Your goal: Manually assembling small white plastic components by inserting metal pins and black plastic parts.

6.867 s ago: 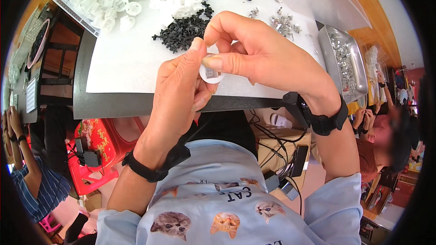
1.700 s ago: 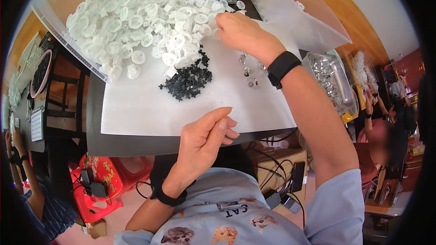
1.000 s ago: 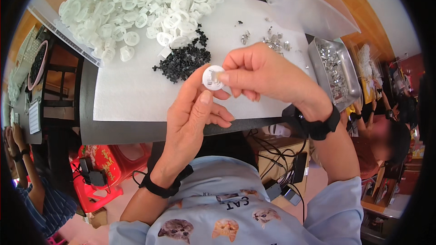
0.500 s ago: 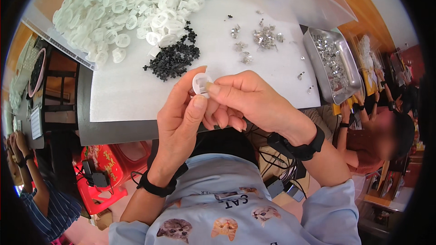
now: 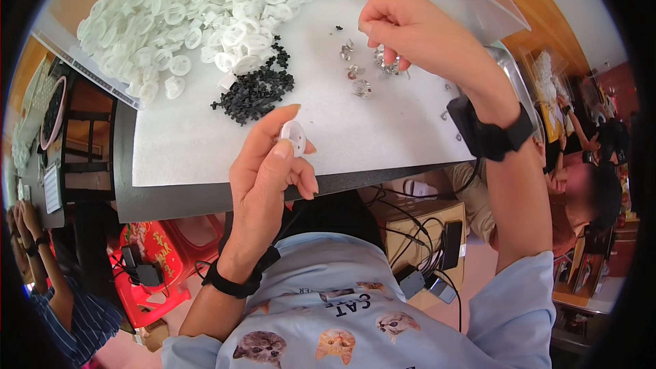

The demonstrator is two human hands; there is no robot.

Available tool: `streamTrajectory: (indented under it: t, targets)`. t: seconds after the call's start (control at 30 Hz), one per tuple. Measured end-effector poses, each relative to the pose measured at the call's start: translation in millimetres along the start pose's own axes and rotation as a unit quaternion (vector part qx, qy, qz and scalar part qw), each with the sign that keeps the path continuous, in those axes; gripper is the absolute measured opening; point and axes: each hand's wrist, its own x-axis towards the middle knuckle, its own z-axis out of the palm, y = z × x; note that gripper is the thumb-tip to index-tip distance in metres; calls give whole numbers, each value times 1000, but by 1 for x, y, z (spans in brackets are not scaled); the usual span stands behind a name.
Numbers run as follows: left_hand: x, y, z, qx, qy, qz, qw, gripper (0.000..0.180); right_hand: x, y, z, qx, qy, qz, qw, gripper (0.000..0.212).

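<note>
Between its thumb and fingers, my left hand (image 5: pixel 263 167) holds a small round white plastic piece (image 5: pixel 294 135) above the front edge of the work sheet. My right hand (image 5: pixel 420 34) hovers over the far right of the sheet, fingers curled and thumb pressed to the forefinger. Whatever may be in that pinch is too small to make out. Below and beside it lie small shiny metal pieces (image 5: pixel 361 89), some hidden by the fingers. Left of them is a heap of tiny black parts (image 5: pixel 256 92). A large pile of similar white round plastic pieces (image 5: pixel 205 17) fills the far left.
A white foam sheet (image 5: pixel 184 157) covers the dark table (image 5: pixel 157 205). The metal tray (image 5: pixel 509 65) at the right is mostly behind my right arm. A red stool (image 5: pixel 160 246) and a cardboard box with cables (image 5: pixel 424 232) stand below. Other people sit at both sides.
My right hand has left the white plastic piece and moved up and right to the metal pieces. My left hand keeps the piece, now turned more edge-on.
</note>
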Motion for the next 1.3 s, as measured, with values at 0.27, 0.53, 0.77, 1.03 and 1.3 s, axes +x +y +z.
streamTrajectory:
  t: [0.27,0.53,0.77,1.03,1.3]
  targets:
    - [0,-1,-6,-41,-11,-17,999,32,51,35,15,-281,22,-123,952,9]
    - [0,3,-11,-53,-26,-33,998,32,16,17,12,-226,-123,-81,963,7]
    - [2,3,-7,-63,-28,-44,997,33,7,39,26,-284,-21,-126,950,12]
    - [4,4,-6,-67,-21,-48,996,35,1,38,28,-294,-17,-141,945,12]
    - [4,2,-4,-51,-2,-37,998,39,-3,42,30,-306,-12,-133,943,11]
